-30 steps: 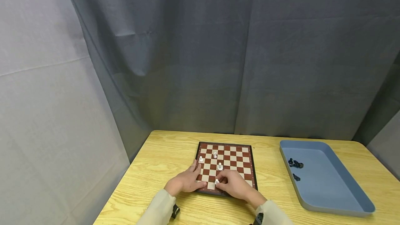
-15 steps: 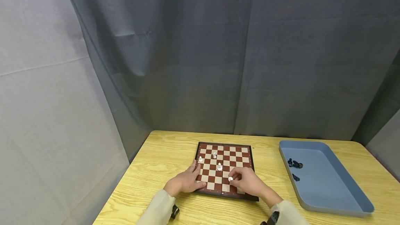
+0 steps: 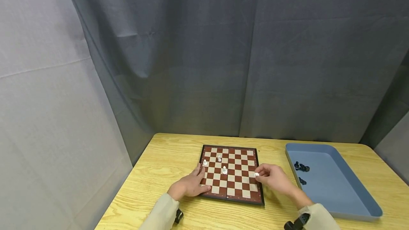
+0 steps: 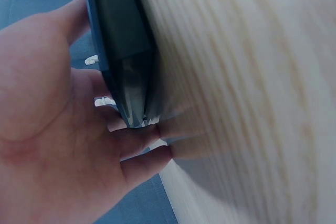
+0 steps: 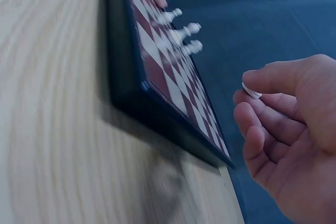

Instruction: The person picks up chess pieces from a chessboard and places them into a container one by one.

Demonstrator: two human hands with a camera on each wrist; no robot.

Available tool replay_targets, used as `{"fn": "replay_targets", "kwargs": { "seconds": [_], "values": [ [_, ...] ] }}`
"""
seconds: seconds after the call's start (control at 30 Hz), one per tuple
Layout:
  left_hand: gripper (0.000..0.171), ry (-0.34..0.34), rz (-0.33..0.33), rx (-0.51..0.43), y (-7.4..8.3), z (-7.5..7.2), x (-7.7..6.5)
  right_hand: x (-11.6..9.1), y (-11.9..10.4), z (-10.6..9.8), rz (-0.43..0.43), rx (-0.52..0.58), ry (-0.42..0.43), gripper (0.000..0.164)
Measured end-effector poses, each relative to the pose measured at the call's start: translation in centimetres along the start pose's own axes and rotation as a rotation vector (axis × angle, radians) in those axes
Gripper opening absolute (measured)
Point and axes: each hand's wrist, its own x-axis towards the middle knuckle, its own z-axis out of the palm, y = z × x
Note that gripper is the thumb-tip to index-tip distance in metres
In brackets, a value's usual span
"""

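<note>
A brown-and-cream chessboard [image 3: 238,184] lies on the table, with three white chess pieces upright on its left half: one by the left edge [image 3: 205,163], one farther back [image 3: 219,158] and one nearer the middle [image 3: 224,170]. My left hand [image 3: 190,184] rests at the board's left front corner, fingers spread along its edge. My right hand [image 3: 274,178] is over the board's right edge and pinches a white chess piece [image 5: 252,92] between thumb and index finger. Most of that piece is hidden by the fingers.
To the right stands a blue-grey tray [image 3: 338,184]. Several black chess pieces [image 3: 301,167] lie along its left side. Grey curtains [image 3: 204,63] hang behind the wooden table [image 3: 153,173] and at its sides.
My right hand has lifted a white chess piece from the board's front and carried it right, to the board's right edge. The left hand has stayed in place.
</note>
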Motion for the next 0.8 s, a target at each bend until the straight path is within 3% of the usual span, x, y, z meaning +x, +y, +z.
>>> {"fn": "replay_targets", "kwargs": {
  "seconds": [0.33,0.8],
  "values": [
    [0.081,0.005,-0.007,-0.012,-0.1,0.1,0.0,-0.9,1.6,-4.0,0.050,0.049,0.047,0.023],
    [0.081,-0.003,-0.001,-0.007,-0.2,0.2,0.3,-2.2,5.0,-9.8,0.182,-0.028,0.076,0.047]
  ]
}}
